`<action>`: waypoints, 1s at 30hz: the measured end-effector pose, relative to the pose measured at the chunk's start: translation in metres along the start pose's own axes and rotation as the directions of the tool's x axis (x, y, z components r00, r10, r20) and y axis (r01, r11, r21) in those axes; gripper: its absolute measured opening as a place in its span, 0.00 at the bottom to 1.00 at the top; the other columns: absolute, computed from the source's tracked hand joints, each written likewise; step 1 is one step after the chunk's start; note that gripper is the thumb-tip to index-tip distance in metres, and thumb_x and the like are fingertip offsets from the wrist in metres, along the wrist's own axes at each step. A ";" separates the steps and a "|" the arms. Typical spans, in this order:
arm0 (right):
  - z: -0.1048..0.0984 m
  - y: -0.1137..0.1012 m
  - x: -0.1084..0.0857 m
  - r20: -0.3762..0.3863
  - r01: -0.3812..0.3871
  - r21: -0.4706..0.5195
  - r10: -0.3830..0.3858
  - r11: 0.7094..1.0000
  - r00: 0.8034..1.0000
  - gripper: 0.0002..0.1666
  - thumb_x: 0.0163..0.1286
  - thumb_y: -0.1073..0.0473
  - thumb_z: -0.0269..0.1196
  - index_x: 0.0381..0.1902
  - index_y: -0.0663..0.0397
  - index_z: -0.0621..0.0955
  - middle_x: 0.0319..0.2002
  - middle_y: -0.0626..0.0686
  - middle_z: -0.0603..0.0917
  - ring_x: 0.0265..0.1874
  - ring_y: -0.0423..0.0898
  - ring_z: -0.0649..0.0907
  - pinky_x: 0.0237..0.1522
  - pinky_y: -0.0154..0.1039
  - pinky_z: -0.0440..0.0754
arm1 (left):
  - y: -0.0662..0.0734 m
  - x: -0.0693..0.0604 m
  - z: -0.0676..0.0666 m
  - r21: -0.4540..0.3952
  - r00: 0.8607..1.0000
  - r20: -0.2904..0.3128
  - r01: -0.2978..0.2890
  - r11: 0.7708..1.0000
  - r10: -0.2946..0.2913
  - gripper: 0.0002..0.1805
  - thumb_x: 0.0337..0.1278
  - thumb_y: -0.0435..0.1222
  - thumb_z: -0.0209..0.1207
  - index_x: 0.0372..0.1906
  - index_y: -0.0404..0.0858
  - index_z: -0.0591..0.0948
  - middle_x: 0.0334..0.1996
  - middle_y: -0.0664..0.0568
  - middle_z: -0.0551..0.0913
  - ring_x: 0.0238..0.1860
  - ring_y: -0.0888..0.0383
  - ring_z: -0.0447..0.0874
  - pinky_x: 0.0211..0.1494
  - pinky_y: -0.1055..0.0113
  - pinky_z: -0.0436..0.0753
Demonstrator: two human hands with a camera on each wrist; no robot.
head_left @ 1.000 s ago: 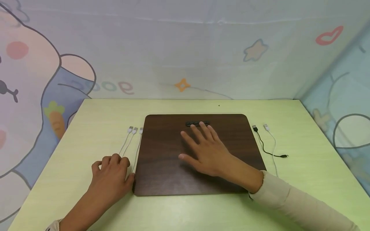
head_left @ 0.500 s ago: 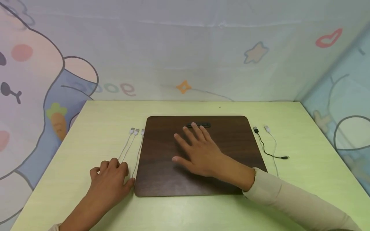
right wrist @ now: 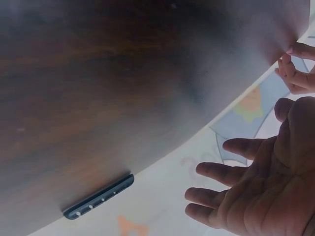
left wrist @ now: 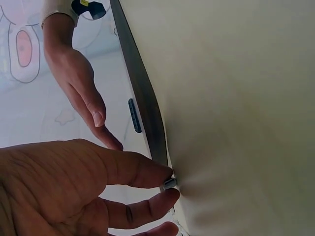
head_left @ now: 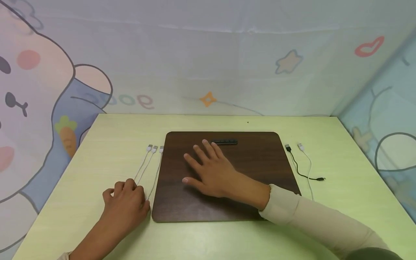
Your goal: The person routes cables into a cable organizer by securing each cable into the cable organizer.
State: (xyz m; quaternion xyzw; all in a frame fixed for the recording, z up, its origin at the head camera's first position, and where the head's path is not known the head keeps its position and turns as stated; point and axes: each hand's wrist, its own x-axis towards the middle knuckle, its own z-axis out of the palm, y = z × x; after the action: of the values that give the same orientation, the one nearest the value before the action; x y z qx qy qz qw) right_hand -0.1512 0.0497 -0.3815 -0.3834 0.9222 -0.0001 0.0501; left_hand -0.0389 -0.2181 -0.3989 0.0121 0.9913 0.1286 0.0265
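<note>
My left hand (head_left: 125, 204) is at the left edge of a dark brown board (head_left: 260, 162). In the left wrist view, its thumb and a finger pinch the small metal plug (left wrist: 170, 183) of a white USB cable; the cable beyond is hardly visible there. Several white USB cables (head_left: 156, 177) run under or beside that hand, their USB-A ends pointing away. My right hand (head_left: 214, 177) is spread over the board, fingers straight and holding nothing. The right wrist view shows it raised off the surface. A black slotted cable holder (head_left: 229, 142) lies at the board's far edge.
Right of the board lie a black USB cable (head_left: 299, 169) and a white USB cable (head_left: 309, 162), crossing each other. The pale yellow table (head_left: 211, 242) ends at a printed cloth backdrop (head_left: 234, 65) behind and at the right.
My right hand has moved left across the board, uncovering more of the black cable holder. The left hand stays at about the same place, its thumb drawn in a little closer to the fingers.
</note>
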 end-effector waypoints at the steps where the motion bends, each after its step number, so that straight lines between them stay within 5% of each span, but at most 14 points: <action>1: 0.000 -0.001 0.002 0.000 0.003 -0.003 -0.003 1.000 1.000 0.48 0.89 0.23 0.41 0.94 0.39 0.57 0.92 0.63 0.57 0.93 0.70 0.48 0.93 0.65 0.44 | 0.000 0.000 0.000 -0.001 1.000 -0.008 -0.003 1.000 0.003 0.15 0.69 0.36 0.68 0.26 0.44 0.76 0.42 0.43 0.77 0.66 0.24 0.73 0.69 0.17 0.64; 12: -0.002 -0.016 0.024 -0.010 0.062 -0.098 -0.064 0.993 0.998 0.43 0.91 0.26 0.41 0.92 0.36 0.62 0.92 0.61 0.60 0.93 0.68 0.52 0.93 0.63 0.50 | -0.004 0.000 0.002 0.012 0.997 -0.073 -0.007 1.000 0.008 0.14 0.61 0.33 0.65 0.22 0.42 0.75 0.43 0.41 0.78 0.66 0.24 0.72 0.68 0.16 0.63; 30: -0.006 -0.031 0.080 -0.007 0.169 -0.306 -0.179 0.937 0.984 0.28 0.95 0.37 0.43 0.83 0.25 0.75 0.89 0.51 0.68 0.93 0.62 0.56 0.92 0.60 0.55 | 0.001 0.013 -0.006 0.018 0.991 0.084 0.099 0.995 -0.100 0.10 0.58 0.31 0.61 0.21 0.39 0.77 0.47 0.37 0.76 0.71 0.19 0.67 0.61 0.23 0.67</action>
State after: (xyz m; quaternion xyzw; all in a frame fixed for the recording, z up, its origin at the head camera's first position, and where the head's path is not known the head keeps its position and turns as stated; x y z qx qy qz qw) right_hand -0.1858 -0.0293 -0.3820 -0.4665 0.8744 0.1307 -0.0254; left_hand -0.0519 -0.2180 -0.3930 -0.0319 0.9895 0.1196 0.0749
